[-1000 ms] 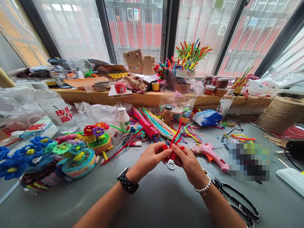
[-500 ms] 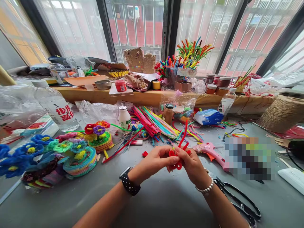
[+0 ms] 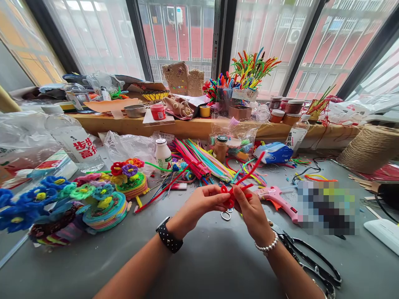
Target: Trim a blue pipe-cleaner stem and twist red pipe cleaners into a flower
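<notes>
Between my two hands is a red pipe cleaner (image 3: 252, 168), bent into small loops at its lower part, with a long loose end sticking up to the right. My left hand (image 3: 207, 203) pinches the looped part between thumb and fingertips. My right hand (image 3: 249, 209) grips the same piece by its right side, thumb on top; its curled fingers are partly hidden. Small silver scissor rings (image 3: 226, 215) show on the table just below the fingers. The pink glue gun (image 3: 279, 201) lies right of my right hand. Black-handled scissors (image 3: 314, 257) lie beside my right forearm.
Finished pipe-cleaner flowers (image 3: 40, 197) stand at the left. A bundle of coloured pipe cleaners (image 3: 199, 162) lies beyond my hands, near a white bottle (image 3: 162, 154) and a brown jar (image 3: 220, 148). A twine spool (image 3: 369, 147) stands far right; a cluttered wooden ledge (image 3: 187, 131) runs behind.
My hands have turned the red piece, and its long end now leans further right. My right thumb has shifted on it. The small scissor rings, covered half a second ago, show again.
</notes>
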{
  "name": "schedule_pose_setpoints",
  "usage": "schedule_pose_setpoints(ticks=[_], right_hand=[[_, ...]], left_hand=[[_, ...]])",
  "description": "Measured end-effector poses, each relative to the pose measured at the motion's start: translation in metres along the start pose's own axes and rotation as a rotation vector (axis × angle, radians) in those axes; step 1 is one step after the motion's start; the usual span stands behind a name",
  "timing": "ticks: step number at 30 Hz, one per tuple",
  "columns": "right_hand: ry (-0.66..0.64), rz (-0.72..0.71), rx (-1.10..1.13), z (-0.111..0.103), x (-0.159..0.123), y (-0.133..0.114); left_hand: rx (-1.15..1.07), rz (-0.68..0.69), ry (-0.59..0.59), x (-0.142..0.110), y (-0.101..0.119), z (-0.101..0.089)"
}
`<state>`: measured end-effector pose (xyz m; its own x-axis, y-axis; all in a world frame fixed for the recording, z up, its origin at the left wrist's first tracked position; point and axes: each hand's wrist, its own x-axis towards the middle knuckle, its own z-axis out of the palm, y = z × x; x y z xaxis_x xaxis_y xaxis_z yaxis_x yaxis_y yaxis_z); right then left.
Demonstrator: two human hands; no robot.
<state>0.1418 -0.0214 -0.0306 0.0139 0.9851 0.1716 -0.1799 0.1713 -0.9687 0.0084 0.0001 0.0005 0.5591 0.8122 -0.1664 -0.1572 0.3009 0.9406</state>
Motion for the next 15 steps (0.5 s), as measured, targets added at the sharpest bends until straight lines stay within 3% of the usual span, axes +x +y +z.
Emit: schedule_pose_setpoints(ticks=[3,9,15], right_hand=[[-0.007,-0.048,-0.016,0.0005,0.0004,-0.0009],[0.193,-0.14,0.012,-0.0031,0.0019,-0.0065],[0.14,-0.062,0.187,-0.0042,0.002,-0.0084]], left_hand=[[-0.12,-0.026,0.05,0.001,-0.0011,-0.0047],[-0.224,-0.028,0.088,0.0016,0.001,-0.007],[-0.219,0.008,0.115,0.0017,0.0008,-0.0062]])
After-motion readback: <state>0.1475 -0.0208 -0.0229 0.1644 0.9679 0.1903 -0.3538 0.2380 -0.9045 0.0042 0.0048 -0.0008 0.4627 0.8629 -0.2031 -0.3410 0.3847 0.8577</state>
